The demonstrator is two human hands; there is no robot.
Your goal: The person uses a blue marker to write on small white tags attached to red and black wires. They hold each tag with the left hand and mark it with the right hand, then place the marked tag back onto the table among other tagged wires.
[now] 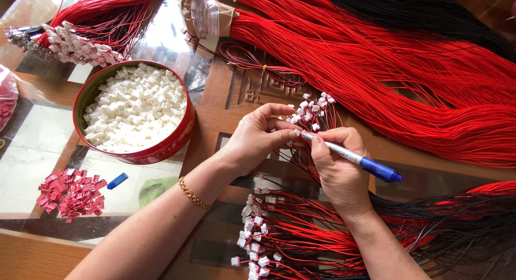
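At the far middle of the bench (32, 253) lies a brown paper wrap (207, 13) with a white label on it, tied round the end of a big bunch of red wires (387, 70). The label has small print, too small to tell. A bunch of black wires (430, 13) lies at the far right, beside the red ones. On the left stands a round red tin (161, 148) full of little white plastic plugs (134, 108). Near the tin, on the left, is a small heap of red plugs (72, 194), and a small blue cap (117, 180) lies just beside it. At the far left is another bundle of red wires with white plugs on the ends (80, 46). In the middle, the left hand (255, 137) pinches a small white plug (296, 132) on thin wires, its grip clenched on it. The right hand (338, 169) holds a blue and white pen (355, 157), grip closed round it, with the pen tip touching that plug. Just past the fingers is a bunch of wires with white plugs (312, 110). Near the person, under the right wrist, lies a pile of red and black wires with white plugs (279, 242).
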